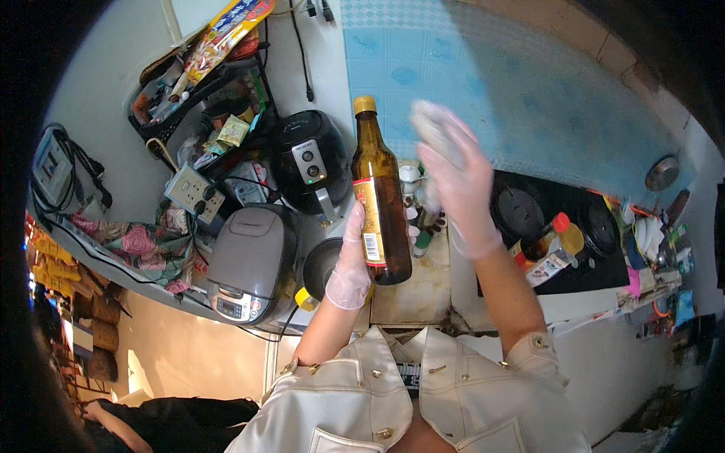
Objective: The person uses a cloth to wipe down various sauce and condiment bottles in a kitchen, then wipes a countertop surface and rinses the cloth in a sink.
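My left hand (348, 274), in a thin clear glove, grips a brown glass bottle (392, 209) by its lower body. The bottle stands nearly upright in the picture, with a yellow cap (364, 104) on its neck. A gold label with red edges, writing and a barcode faces partly towards me. To the right of the bottle is my gloved right hand (465, 181), raised and blurred by motion. Something whitish shows at its fingers, too smeared to tell whether it is a cloth or only the glove. The right hand appears apart from the bottle.
Left of the bottle are a black air fryer (310, 158), a grey rice cooker (255, 255), a power strip (194, 192) and a dark pan (324, 266). Small jars (421, 243) stand behind the bottle. Several bottles lie on the black cooktop (600, 272). Another person's arm (122, 424) shows at lower left.
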Demonstrator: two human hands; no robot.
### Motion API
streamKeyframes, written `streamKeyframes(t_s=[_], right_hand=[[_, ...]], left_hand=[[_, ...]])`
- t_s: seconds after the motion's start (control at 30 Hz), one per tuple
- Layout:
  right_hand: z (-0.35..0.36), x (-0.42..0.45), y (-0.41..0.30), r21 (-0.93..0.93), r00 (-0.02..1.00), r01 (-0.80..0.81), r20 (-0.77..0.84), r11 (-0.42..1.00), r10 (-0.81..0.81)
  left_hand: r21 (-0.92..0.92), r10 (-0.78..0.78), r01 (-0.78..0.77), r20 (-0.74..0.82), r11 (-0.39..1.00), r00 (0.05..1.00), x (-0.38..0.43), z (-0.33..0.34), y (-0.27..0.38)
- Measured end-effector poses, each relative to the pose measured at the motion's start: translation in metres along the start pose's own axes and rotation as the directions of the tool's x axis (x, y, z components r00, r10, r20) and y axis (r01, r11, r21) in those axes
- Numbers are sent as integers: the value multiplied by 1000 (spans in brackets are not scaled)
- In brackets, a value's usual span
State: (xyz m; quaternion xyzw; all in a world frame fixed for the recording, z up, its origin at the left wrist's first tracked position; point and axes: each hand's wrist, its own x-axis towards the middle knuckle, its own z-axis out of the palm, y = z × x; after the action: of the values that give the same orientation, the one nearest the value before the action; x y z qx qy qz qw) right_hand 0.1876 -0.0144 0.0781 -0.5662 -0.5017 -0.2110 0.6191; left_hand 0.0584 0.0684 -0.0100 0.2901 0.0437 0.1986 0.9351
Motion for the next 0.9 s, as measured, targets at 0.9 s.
streamKeyframes(t_s=[0.9], right_hand=[[-36,-150,24,-15,722,304,656,953,-220]], left_hand=[[-208,23,-11,54,978,998,9,-6,12]])
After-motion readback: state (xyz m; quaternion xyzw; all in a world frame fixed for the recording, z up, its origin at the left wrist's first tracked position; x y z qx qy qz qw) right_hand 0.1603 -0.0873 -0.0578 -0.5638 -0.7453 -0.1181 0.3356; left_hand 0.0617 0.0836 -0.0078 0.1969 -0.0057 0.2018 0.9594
